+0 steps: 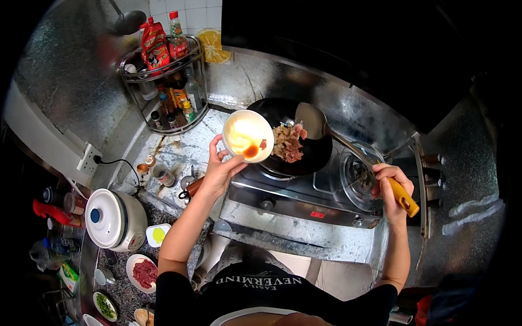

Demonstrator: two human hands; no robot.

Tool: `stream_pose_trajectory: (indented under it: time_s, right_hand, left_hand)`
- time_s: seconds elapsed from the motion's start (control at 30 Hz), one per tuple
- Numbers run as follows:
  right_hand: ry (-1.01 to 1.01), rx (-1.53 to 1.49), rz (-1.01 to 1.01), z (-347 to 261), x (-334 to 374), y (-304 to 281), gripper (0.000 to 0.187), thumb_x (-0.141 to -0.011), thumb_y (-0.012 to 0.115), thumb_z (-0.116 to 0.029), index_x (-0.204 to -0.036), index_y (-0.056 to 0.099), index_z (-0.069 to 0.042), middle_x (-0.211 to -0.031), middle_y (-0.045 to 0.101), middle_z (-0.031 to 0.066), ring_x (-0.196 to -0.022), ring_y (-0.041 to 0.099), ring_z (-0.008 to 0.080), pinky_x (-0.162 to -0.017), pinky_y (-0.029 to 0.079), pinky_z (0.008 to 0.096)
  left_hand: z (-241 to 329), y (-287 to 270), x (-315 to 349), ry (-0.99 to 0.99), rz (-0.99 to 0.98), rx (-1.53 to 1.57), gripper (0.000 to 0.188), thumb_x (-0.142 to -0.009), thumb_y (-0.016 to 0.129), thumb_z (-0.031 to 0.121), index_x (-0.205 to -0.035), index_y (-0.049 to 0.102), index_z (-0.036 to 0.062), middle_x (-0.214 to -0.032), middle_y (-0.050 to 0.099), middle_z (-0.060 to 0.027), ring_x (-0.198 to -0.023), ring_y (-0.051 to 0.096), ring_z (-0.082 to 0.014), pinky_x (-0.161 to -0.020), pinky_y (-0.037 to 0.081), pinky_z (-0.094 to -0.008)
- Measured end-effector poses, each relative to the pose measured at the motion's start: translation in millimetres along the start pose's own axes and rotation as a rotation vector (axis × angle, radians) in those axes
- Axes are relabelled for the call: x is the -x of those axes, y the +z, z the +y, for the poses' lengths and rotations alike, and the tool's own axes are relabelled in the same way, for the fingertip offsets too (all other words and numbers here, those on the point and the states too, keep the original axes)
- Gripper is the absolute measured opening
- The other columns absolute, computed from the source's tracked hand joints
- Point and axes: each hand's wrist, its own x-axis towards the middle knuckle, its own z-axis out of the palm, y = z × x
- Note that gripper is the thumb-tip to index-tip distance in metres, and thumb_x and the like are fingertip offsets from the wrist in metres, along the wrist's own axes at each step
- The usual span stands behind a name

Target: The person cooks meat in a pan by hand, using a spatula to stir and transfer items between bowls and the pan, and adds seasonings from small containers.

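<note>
My left hand [221,169] grips a white bowl [231,122] by its rim, tilted over the left side of a black wok [321,157]. A little brown liquid and a scrap of meat show inside the bowl. Chopped meat [288,142], partly browned and partly pink, lies in the wok. In my right hand [392,190] is the yellow handle of a spatula [311,120]; its broad metal blade rests at the far side of the wok, beside the meat. The bowl hides the wok's left part.
The wok stands on the left burner of a gas stove [255,198]. A corner rack [163,69] holds bottles and sauces. At left are a rice cooker [130,217], a plate of raw red meat [144,273] and a dish of chopped greens [105,306]. A range hood [348,49] overhangs the stove.
</note>
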Motion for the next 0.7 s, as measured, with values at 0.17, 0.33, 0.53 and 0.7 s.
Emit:
stream_pose_trajectory:
  time_s: [0.17,0.33,0.53,0.7]
  right_hand:
    - [-0.285,0.339,-0.151,9.6,-3.3,15.9,0.006,-0.067,0.052,0.006,-0.069,0.052,0.0,-0.078,0.061,0.013,-0.061,0.06,0.0191,-0.057,0.047,0.0246]
    - [-0.301,0.404,-0.427,43.5,2.0,29.9,0.011,-0.059,0.057,0.0,-0.068,0.05,-0.002,-0.079,0.06,0.0102,-0.07,0.06,0.0254,-0.063,0.048,0.0305]
    - [-0.327,0.431,-0.443,44.3,6.9,24.0,0.013,-0.057,0.057,-0.001,-0.067,0.049,-0.002,-0.078,0.06,0.0103,-0.07,0.059,0.0258,-0.063,0.048,0.0311]
    - [-0.231,0.287,-0.051,3.8,7.7,5.0,0.006,-0.071,0.049,0.005,-0.068,0.052,0.001,-0.08,0.06,0.0131,-0.057,0.058,0.0153,-0.052,0.046,0.0221]
  left_hand:
    - [-6.5,1.7,-3.2,-0.052,0.01,0.032,0.07,-0.07,0.06,-0.004,-0.122,0.021,0.0219,-0.105,0.038,-0.0094,-0.089,0.055,-0.0224,-0.074,0.05,-0.0347]
    - [-6.7,1.6,-7.6,-0.049,-0.006,0.032,0.07,-0.071,0.06,-0.003,-0.122,0.02,0.021,-0.103,0.039,-0.0094,-0.088,0.055,-0.0223,-0.075,0.05,-0.0354]
    - [-10.2,4.5,-8.3,-0.034,0.011,0.016,0.071,-0.072,0.058,-0.003,-0.125,0.016,0.0202,-0.078,0.053,-0.0022,-0.077,0.058,-0.0185,-0.074,0.05,-0.037]
    - [-15.9,6.5,-17.8,-0.042,0.008,0.014,0.072,-0.07,0.061,-0.004,-0.121,0.017,0.0217,-0.111,0.037,-0.0128,-0.09,0.054,-0.0229,-0.074,0.05,-0.0345]
